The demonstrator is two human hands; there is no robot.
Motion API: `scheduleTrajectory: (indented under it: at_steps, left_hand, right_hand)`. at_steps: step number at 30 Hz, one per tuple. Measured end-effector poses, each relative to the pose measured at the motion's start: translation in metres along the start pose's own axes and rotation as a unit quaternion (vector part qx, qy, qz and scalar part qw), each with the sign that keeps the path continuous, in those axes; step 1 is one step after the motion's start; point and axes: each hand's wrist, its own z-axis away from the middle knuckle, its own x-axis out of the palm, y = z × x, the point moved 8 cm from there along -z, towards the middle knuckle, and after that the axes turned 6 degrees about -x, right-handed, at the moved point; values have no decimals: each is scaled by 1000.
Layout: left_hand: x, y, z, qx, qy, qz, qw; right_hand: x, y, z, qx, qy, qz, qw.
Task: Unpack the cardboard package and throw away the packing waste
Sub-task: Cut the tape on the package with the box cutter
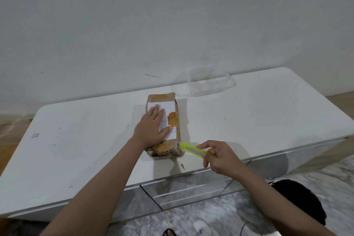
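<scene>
A person's left hand (pixel 153 126) lies flat, fingers straight and together, pressing down on a taped cardboard package (pixel 163 126) on a white cabinet top (pixel 76 149), while the right hand (pixel 220 157) grips a yellow-green box cutter (pixel 195 150) with fingers and thumb curled around its handle. The package runs lengthwise away from the person, its long axis pointing toward the wall, with a white label (pixel 168 109) and patches of orange tape (pixel 162 147) on its upper face. The cutter's tip points left toward the package's near right corner and sits just beside it; whether the blade touches the cardboard cannot be told. From the right hand, the package lies to the left and slightly beyond; from the left hand, it lies directly underneath. The right hand is the nearer one to the taped near end, where the wrapping looks torn and crumpled. Judging from this, the package remains sealed and the cut would likely begin at that corner, running along the tape. A clear plastic tray (pixel 206 82) sits well beyond both hands near the wall, and a small orange scrap (pixel 183 166) lies just left of the right hand.
</scene>
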Motion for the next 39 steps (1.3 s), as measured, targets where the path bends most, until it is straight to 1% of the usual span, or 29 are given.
scheduleTrajectory:
  at_steps: [2, 7, 9, 12, 13, 15, 18, 20, 23, 28, 30, 32, 34, 37, 39]
  left_hand:
    - [-1, 1, 0, 1, 1, 0, 1000]
    - [-2, 2, 2, -21, 4, 7, 1000]
    - [-2, 3, 2, -37, 8, 3, 999]
    - [-2, 5, 3, -68, 16, -4, 998]
    - [-2, 6, 4, -81, 17, -5, 997]
    - [-3, 10, 6, -104, 22, -7, 994]
    - [-5, 14, 9, -131, 27, 10, 991]
    - [-8, 13, 11, -145, 22, 19, 989]
    - [-9, 9, 17, -150, 1, -13, 989]
    - [-11, 15, 28, -118, -13, -69, 991]
    - [-10, 17, 29, -113, -29, -53, 992]
    - [-9, 16, 30, -125, -40, -37, 991]
    - [-9, 15, 31, -131, -27, -37, 990]
    - [-7, 19, 31, -119, 4, -60, 991]
    - [-5, 22, 31, -103, 4, -80, 992]
  right_hand:
    - [-4, -2, 3, 1, -2, -16, 1000]
    - [-2, 2, 5, 25, 57, -29, 998]
    - [-1, 8, 8, 35, 100, -58, 993]
    - [3, 14, 12, 60, 172, -149, 972]
    - [8, 15, 13, 71, 180, -187, 963]
    - [25, 15, 12, 91, 169, -251, 949]
    - [43, 12, 4, 81, 153, -300, 938]
    - [41, 9, -4, 64, 168, -302, 936]
    - [30, 6, -16, 52, 189, -284, 938]
    - [12, 7, -47, 61, 216, -250, 942]
    - [9, 7, -62, 63, 218, -248, 942]
    - [7, 6, -76, 61, 214, -251, 942]
    - [8, 6, -89, 60, 210, -256, 942]
    - [9, 6, -102, 59, 204, -261, 942]
    - [6, 4, -102, 55, 199, -255, 945]
